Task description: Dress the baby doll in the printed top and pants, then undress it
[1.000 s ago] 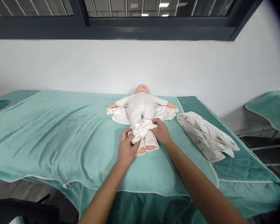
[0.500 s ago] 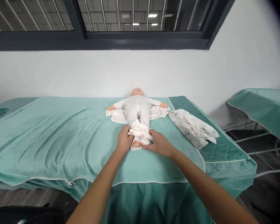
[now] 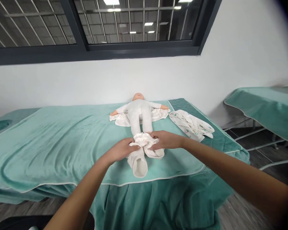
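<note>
A baby doll (image 3: 140,110) with a white cloth body lies on its back, head by the wall and arms spread. White baby pants (image 3: 140,156) are bunched around the lower ends of its legs, the leg openings pointing toward me; the doll's feet are hidden in them. My left hand (image 3: 121,149) pinches the pants at their left side. Opposite it, my right hand (image 3: 166,140) grips the right side, thumb and fingers closed on the fabric. Under the doll's arms and back a white cloth (image 3: 122,118) is spread out.
A patterned white garment (image 3: 192,124) lies crumpled to the doll's right in view. The bed (image 3: 62,143) has a green cover with a pale-edged front. Behind it are a wall and a barred window (image 3: 134,25). Another green-covered bed (image 3: 266,102) stands at right.
Both hands have drawn the pants toward me, further down the doll's legs, and the feet no longer show. The doll's legs are now more exposed. The camera view has shifted slightly.
</note>
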A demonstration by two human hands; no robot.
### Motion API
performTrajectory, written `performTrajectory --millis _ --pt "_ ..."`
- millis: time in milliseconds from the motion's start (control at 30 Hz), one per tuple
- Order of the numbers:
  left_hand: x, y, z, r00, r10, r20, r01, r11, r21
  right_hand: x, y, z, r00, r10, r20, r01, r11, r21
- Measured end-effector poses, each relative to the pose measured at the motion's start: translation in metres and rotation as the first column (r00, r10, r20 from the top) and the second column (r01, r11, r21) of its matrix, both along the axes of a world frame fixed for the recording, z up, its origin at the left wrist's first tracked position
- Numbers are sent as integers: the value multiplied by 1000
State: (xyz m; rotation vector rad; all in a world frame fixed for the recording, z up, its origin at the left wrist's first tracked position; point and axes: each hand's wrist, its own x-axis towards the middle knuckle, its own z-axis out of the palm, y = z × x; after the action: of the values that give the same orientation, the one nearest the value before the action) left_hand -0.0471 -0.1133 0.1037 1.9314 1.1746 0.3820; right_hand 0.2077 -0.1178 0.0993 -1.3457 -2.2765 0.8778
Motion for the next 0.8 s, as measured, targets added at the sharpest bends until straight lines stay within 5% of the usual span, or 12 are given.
performTrajectory --millis 167,267,433,533,600,733,800 --pt "-10 -17 55 915 -292 -280 291 956 -45 6 -18 55 968 249 -25 -247 937 -248" --pt "-8 -27 103 845 -346 -407 374 927 -12 -1 -28 98 967 248 64 -231 951 -205" --pt "-4 -30 189 891 -122 -436 229 952 201 -5 -33 176 973 116 201 -140 984 111" --pt "-5 -30 229 959 56 -279 67 909 412 8 -19 215 982 38 183 -91 952 292" --pt "-3 -36 250 972 102 -212 17 867 498 21 -2 231 992 -87 92 38 899 437" --pt "6 -56 277 947 102 -303 108 790 603 38 33 246 913 -361 -188 388 635 668" --pt "5 -53 282 939 141 -314 101 760 642 41 42 250 885 -403 -235 441 558 703"
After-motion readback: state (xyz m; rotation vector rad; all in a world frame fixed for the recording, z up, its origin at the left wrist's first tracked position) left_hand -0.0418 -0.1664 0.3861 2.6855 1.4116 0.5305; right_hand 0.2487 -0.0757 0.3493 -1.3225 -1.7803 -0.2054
